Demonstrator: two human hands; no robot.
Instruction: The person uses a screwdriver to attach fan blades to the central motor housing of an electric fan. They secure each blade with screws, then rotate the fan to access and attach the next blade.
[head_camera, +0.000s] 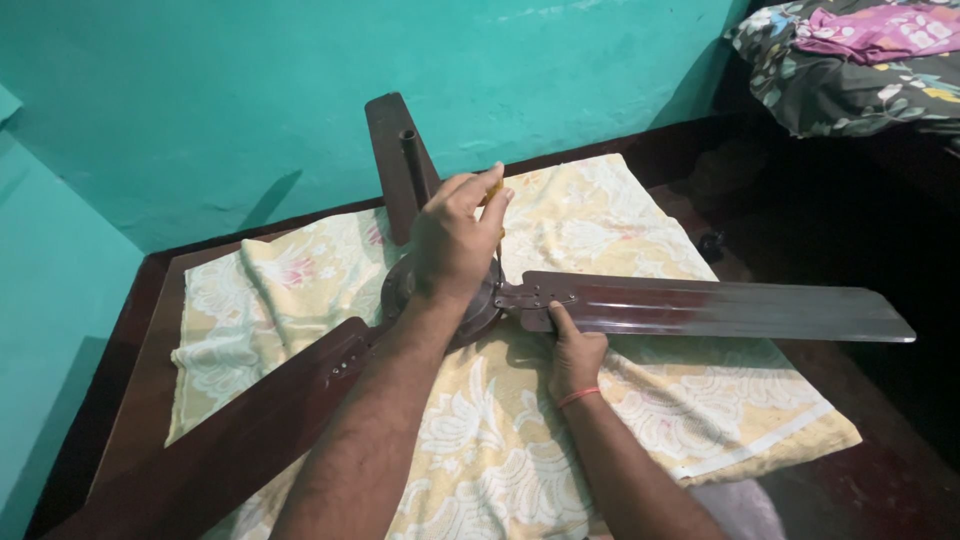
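Hands: left (455, 240) grips a yellow-handled screwdriver (492, 195) above the fan hub (485, 300), right (575, 355) presses the blade's (720, 308) near edge.

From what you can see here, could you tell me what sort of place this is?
Most likely a bedroom at home, not a workshop: a ceiling fan lies on a flowered towel on the floor, beside painted teal walls, with floral bedding in the corner.

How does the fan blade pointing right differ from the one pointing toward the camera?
The right blade lies lit and glossy, its whole length in view; the near blade is dark and runs out of frame. The right hand presses the right blade's root; nothing touches the near blade. Both are brown, fixed to one hub.
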